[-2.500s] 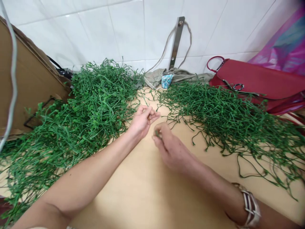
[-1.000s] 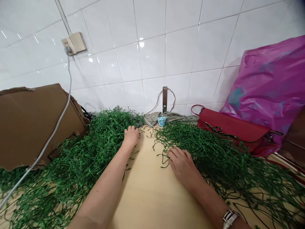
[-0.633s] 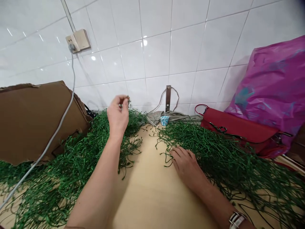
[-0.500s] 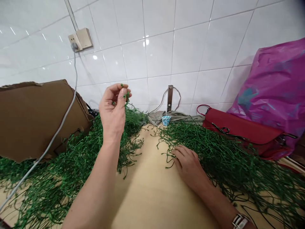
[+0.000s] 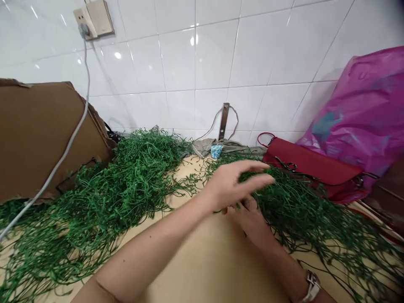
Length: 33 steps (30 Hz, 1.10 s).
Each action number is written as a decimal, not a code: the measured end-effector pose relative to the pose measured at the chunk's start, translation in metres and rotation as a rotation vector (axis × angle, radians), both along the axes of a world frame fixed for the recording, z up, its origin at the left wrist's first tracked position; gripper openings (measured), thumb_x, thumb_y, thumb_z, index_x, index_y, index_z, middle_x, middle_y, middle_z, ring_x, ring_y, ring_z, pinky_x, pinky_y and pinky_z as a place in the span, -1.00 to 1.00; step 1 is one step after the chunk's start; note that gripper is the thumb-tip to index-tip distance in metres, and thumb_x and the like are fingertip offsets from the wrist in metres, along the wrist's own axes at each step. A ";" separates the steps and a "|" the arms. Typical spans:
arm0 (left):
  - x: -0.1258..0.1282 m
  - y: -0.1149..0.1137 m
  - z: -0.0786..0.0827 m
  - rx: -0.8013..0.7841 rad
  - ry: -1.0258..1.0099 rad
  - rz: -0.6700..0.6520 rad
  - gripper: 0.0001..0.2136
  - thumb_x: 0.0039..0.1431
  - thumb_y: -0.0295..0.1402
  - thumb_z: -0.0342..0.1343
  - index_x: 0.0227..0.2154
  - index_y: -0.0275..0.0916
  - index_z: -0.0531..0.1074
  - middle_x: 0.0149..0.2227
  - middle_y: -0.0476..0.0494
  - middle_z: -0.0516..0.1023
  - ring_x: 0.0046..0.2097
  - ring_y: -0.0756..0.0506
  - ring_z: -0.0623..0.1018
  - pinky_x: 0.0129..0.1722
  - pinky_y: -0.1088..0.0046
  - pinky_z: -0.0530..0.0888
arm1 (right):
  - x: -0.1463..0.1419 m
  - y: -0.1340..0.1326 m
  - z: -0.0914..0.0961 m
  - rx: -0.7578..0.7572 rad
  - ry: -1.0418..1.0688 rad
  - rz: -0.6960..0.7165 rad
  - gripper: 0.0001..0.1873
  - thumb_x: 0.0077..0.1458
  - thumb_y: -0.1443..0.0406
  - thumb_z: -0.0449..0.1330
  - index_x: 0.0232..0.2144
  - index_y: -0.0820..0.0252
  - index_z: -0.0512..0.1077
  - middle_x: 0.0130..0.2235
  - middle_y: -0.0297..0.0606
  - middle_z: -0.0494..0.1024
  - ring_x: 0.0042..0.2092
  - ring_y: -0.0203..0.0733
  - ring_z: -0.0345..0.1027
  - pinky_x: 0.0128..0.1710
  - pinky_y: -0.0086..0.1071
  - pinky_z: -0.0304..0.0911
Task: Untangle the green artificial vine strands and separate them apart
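Note:
My left hand (image 5: pixel 235 185) reaches across to the right, thumb and fingers apart, with nothing visible between them. It is above my right hand (image 5: pixel 251 221) and partly covers it. My right hand is low over the wooden tabletop (image 5: pixel 202 252), its fingers curled; small bits of a green stem (image 5: pixel 239 205) show at the fingers. To the right lies a heap of thin green stems (image 5: pixel 303 210) with small knobbed tips, which look like plastic. A second heap of these green stems (image 5: pixel 126 189) spreads over the left side.
A brown cardboard box (image 5: pixel 44 139) stands at left, with a grey cable (image 5: pixel 75 130) running in front from a wall socket (image 5: pixel 86 25). At the wall are a small blue-and-white cup (image 5: pixel 216 150) and a metal bracket (image 5: pixel 224 122). A red handbag (image 5: pixel 315 164) and a purple bag (image 5: pixel 362 105) sit right.
My left hand has come down from its raised place on the left and moved right to my right hand, its fingers now parted. My right hand's fingers have curled. The view has shifted slightly.

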State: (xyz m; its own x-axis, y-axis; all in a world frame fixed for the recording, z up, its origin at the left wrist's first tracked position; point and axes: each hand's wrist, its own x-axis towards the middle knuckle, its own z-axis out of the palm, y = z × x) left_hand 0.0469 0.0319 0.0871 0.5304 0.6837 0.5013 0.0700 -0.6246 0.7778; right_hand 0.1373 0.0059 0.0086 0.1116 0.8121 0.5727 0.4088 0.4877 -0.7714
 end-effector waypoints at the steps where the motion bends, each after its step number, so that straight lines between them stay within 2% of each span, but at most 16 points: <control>1: -0.009 0.012 -0.005 -0.085 -0.027 0.032 -0.61 0.35 -0.03 -0.03 0.04 -0.08 0.52 0.07 -0.12 0.62 0.13 -0.16 0.56 0.19 0.28 0.40 | 0.006 -0.005 0.003 -0.071 -0.002 0.104 -0.48 0.29 -0.11 0.04 -0.49 0.07 0.46 -0.57 -0.32 0.46 -0.48 -0.19 0.39 -0.45 -0.29 0.41; 3: -0.028 0.037 -0.019 -0.206 -0.006 0.038 -0.48 0.33 0.09 -0.11 -0.02 -0.18 0.56 -0.04 -0.19 0.66 0.04 -0.15 0.60 0.14 0.28 0.43 | 0.015 -0.012 0.008 -0.239 0.073 0.301 -0.46 0.28 -0.11 0.06 -0.55 0.12 0.37 -0.60 -0.35 0.44 -0.55 -0.27 0.32 -0.52 -0.37 0.35; 5: -0.044 0.060 -0.037 -0.454 0.110 0.032 -0.33 0.26 0.23 -0.18 -0.23 -0.27 0.62 -0.18 -0.27 0.68 -0.11 -0.16 0.63 0.02 0.29 0.49 | 0.020 -0.014 0.011 -0.347 0.196 0.371 -0.46 0.26 -0.12 0.08 -0.55 0.13 0.31 -0.61 -0.38 0.39 -0.56 -0.31 0.25 -0.54 -0.41 0.28; 6: -0.051 0.069 -0.046 -0.560 0.163 0.029 -0.29 0.22 0.28 -0.18 -0.32 -0.28 0.62 -0.23 -0.28 0.69 -0.18 -0.15 0.63 -0.04 0.31 0.50 | 0.022 -0.013 0.011 -0.355 0.253 0.327 -0.47 0.22 -0.13 0.12 -0.55 0.13 0.29 -0.62 -0.40 0.36 -0.57 -0.33 0.22 -0.55 -0.43 0.24; 8: -0.060 0.082 -0.059 -0.663 0.214 -0.009 -0.29 0.15 0.32 -0.12 -0.39 -0.27 0.60 -0.30 -0.26 0.69 -0.23 -0.13 0.62 -0.09 0.36 0.50 | 0.026 -0.007 0.010 -0.305 0.321 0.147 -0.51 0.16 -0.11 0.20 -0.52 0.12 0.26 -0.63 -0.47 0.28 -0.58 -0.37 0.12 -0.59 -0.47 0.13; 11: -0.067 0.088 -0.064 -0.675 0.235 -0.024 -0.34 0.09 0.32 -0.01 -0.40 -0.24 0.61 -0.31 -0.22 0.69 -0.23 -0.10 0.61 -0.14 0.42 0.48 | 0.037 0.001 0.007 -0.226 0.394 -0.074 -0.59 0.14 -0.04 0.23 -0.44 0.10 0.24 -0.58 -0.54 0.21 -0.56 -0.40 0.05 -0.60 -0.51 0.04; 14: -0.069 0.087 -0.058 -0.645 0.258 -0.041 -0.45 0.04 0.26 0.13 -0.43 -0.20 0.62 -0.35 -0.13 0.67 -0.27 -0.07 0.57 -0.20 0.48 0.46 | 0.044 0.004 0.008 -0.183 0.437 -0.173 -0.65 0.20 0.01 0.18 -0.41 0.09 0.21 -0.53 -0.54 0.17 -0.54 -0.41 0.05 -0.58 -0.52 0.04; 18: -0.076 0.083 -0.044 -0.582 0.459 -0.281 -0.60 -0.07 0.07 0.34 -0.56 -0.21 0.58 -0.52 -0.02 0.56 -0.41 -0.01 0.48 -0.29 0.52 0.40 | 0.049 0.003 0.014 -0.118 0.474 -0.205 -0.69 0.22 0.03 0.15 -0.38 0.10 0.26 -0.53 -0.54 0.14 -0.54 -0.40 0.02 -0.57 -0.50 0.02; 20: -0.085 0.085 -0.036 -0.556 0.540 -0.304 -0.65 -0.10 0.02 0.37 -0.53 -0.20 0.59 -0.54 0.01 0.53 -0.47 0.01 0.42 -0.38 0.53 0.35 | 0.050 0.003 0.015 -0.096 0.485 -0.221 -0.69 0.21 0.02 0.17 -0.36 0.12 0.32 -0.54 -0.53 0.15 -0.53 -0.39 0.03 -0.56 -0.49 0.03; 22: -0.096 0.087 -0.026 -0.504 0.614 -0.198 -0.71 -0.11 -0.05 0.37 -0.49 -0.19 0.61 -0.54 0.02 0.53 -0.48 0.01 0.40 -0.43 0.54 0.31 | 0.050 0.003 0.013 -0.118 0.473 -0.202 -0.67 0.18 0.00 0.19 -0.33 0.14 0.38 -0.53 -0.51 0.20 -0.52 -0.38 0.06 -0.55 -0.48 0.04; 25: -0.110 0.088 -0.006 -0.340 0.797 0.087 -0.83 -0.18 -0.23 0.39 -0.49 -0.17 0.62 -0.48 0.01 0.60 -0.40 -0.03 0.48 -0.35 0.54 0.35 | 0.040 0.000 0.009 -0.206 0.422 -0.069 -0.62 0.17 -0.04 0.19 -0.29 0.16 0.43 -0.53 -0.48 0.25 -0.52 -0.37 0.08 -0.56 -0.47 0.04; 27: -0.111 0.082 0.009 -0.222 0.783 0.291 -0.76 -0.24 -0.35 0.38 -0.37 -0.14 0.65 -0.34 0.00 0.67 -0.27 -0.09 0.56 -0.24 0.51 0.41 | 0.030 -0.004 0.007 -0.251 0.407 0.046 -0.60 0.18 -0.06 0.18 -0.29 0.16 0.43 -0.54 -0.49 0.22 -0.53 -0.37 0.06 -0.57 -0.46 0.03; 28: -0.109 0.077 0.016 -0.182 0.716 0.326 -0.70 -0.21 -0.39 0.35 -0.30 -0.12 0.66 -0.23 -0.02 0.69 -0.17 -0.13 0.59 -0.15 0.50 0.43 | 0.024 -0.006 0.007 -0.271 0.406 0.100 -0.60 0.19 -0.06 0.17 -0.30 0.16 0.42 -0.55 -0.50 0.19 -0.54 -0.37 0.05 -0.58 -0.46 0.02; 30: -0.100 0.066 0.026 -0.182 0.563 0.230 -0.67 -0.10 -0.45 0.24 -0.20 -0.09 0.65 -0.06 -0.02 0.68 0.01 -0.14 0.59 0.02 0.49 0.41 | 0.016 -0.009 0.005 -0.308 0.413 0.186 -0.58 0.19 -0.08 0.17 -0.32 0.15 0.40 -0.56 -0.52 0.15 -0.55 -0.37 0.02 -0.59 -0.46 0.01; 33: -0.081 0.051 0.029 -0.275 0.430 -0.008 -0.76 0.05 -0.41 0.16 -0.24 -0.13 0.66 -0.05 -0.05 0.68 0.05 -0.13 0.59 0.08 0.48 0.42 | 0.009 -0.012 0.002 -0.344 0.419 0.264 -0.57 0.19 -0.10 0.18 -0.37 0.13 0.36 -0.56 -0.51 0.16 -0.55 -0.38 0.01 -0.59 -0.47 0.00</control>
State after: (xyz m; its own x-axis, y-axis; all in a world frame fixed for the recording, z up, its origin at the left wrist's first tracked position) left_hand -0.0342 0.0832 0.1165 0.6549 0.7548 0.0385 0.4162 -0.4027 0.8152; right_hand 0.1462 -0.0060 0.0110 0.0401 0.9739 0.2234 -0.0651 0.2256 -0.9720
